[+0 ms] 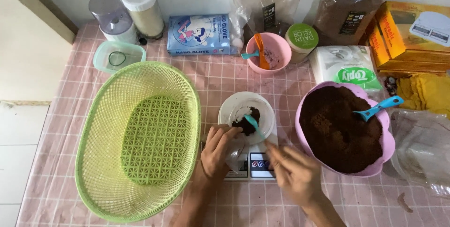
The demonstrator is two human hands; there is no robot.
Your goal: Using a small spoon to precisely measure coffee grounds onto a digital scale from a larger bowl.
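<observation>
A small white round container [238, 105] holding a lump of dark brown powder [247, 124] sits on a white digital scale [253, 165] at the table's middle. My right hand [294, 173] grips a teal spoon [252, 123], its bowl in the powder. My left hand [216, 149] rests at the container's near left edge, fingers on a clear plastic bag [236, 155]. A pink bowl [384, 154] full of dark brown powder stands to the right, a second teal spoon [380, 107] stuck in it.
A large green oval basket [140, 138] lies on the left. Behind stand a small pink bowl [276, 49] with spoons, a blue glove box [199, 34], a green-lidded jar [301, 39], jars, a tissue pack [349, 67], yellow boxes [412, 34] and plastic bags [422, 149].
</observation>
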